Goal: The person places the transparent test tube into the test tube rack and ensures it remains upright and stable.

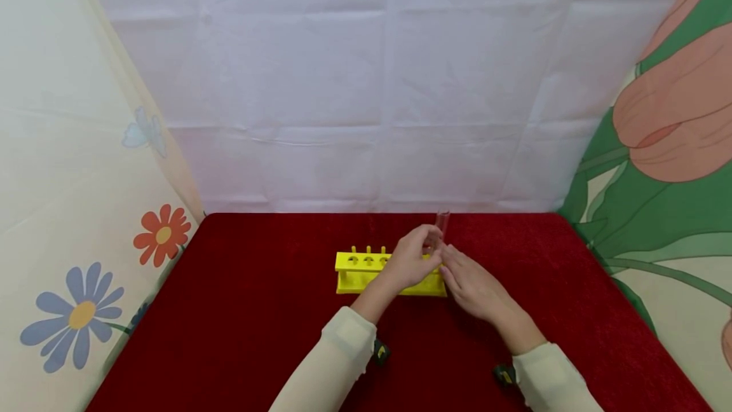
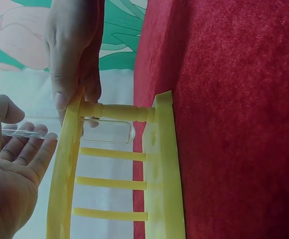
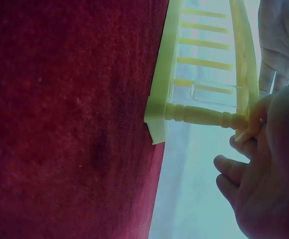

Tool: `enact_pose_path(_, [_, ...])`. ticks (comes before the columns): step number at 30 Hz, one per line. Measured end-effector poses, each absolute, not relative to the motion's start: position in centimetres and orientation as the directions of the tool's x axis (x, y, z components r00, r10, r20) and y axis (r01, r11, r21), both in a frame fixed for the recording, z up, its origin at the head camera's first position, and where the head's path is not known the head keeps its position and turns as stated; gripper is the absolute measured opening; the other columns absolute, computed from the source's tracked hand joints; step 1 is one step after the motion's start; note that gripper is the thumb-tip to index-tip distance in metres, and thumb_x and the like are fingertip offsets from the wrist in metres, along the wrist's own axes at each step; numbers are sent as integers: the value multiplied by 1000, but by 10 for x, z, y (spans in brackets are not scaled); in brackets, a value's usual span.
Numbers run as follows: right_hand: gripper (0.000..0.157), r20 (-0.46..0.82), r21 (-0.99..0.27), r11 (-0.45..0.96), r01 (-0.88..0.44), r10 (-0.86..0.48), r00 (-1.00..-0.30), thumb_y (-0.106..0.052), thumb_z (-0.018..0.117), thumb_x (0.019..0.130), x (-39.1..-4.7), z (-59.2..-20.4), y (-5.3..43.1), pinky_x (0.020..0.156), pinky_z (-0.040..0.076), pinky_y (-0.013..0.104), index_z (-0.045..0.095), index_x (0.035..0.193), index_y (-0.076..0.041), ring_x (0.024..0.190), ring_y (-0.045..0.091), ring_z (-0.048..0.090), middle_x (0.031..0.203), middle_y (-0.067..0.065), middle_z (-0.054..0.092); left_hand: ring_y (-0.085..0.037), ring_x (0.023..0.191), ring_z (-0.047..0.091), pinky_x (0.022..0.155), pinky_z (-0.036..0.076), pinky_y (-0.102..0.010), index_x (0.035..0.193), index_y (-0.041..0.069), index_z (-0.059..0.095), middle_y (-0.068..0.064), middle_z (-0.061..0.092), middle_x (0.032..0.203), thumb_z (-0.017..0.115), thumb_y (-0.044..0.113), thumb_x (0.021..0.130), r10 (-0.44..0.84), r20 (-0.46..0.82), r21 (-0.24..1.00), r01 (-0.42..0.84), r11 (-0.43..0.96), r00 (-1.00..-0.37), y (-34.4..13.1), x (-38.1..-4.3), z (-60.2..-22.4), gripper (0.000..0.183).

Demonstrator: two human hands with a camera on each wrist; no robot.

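Note:
A yellow test tube rack [image 1: 357, 283] stands on the red cloth, with a row of holes along its top bar. My left hand [image 1: 407, 260] holds a clear glass test tube [image 1: 443, 222] above the rack's right end, its thumb and fingers around the upper part. In the left wrist view the tube's rounded bottom [image 2: 124, 132] shows below the top bar, through an end hole and short of the base. My right hand [image 1: 474, 283] pinches the right end of the top bar [image 3: 252, 74], thumb on the near side and fingers behind.
Red velvety cloth [image 1: 257, 310] covers the table. Behind it hangs a creased white sheet [image 1: 320, 94]. Flower-printed hangings [image 1: 675, 221] flank the table. Upright yellow pegs [image 1: 368, 249] line the rack's back. Small dark devices [image 1: 504, 374] sit at both wrists.

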State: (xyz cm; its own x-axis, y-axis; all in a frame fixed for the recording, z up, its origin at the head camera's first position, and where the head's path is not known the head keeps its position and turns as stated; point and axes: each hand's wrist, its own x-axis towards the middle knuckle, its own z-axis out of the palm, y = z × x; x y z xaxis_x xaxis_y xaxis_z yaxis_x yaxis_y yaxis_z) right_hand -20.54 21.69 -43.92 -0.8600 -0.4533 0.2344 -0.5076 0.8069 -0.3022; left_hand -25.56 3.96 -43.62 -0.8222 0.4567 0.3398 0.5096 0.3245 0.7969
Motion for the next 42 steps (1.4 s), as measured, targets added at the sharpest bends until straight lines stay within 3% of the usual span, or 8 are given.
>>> enact_pose_path(10, [46,235,-297,809,-507,-453,-860,-16,44,108,-206,-441,217,114,36,58,45,147,9,141,44,41,150,27,46,-10,107,60,97,55,-35,128,6,58,-5,64,121,64,9,96,465,355,770,536,347,-811,39,-255,-439,33])
enact_pose_path(33, [48,211,-339,799,-496,-449,-868,-20,39,110,-204,-440,217,115,33,58,39,152,5,143,44,37,155,24,41,-11,109,59,99,53,-33,131,8,57,-3,63,122,65,11,96,465,311,769,507,389,-829,38,-252,-443,36])
enact_pose_path(42, [48,235,-319,790,-524,-470,-851,-17,41,109,-206,-440,218,115,34,58,38,152,6,141,46,40,154,24,42,-10,110,59,98,53,-26,131,8,56,-3,63,123,64,12,97,477,314,754,521,401,-821,38,-253,-443,36])
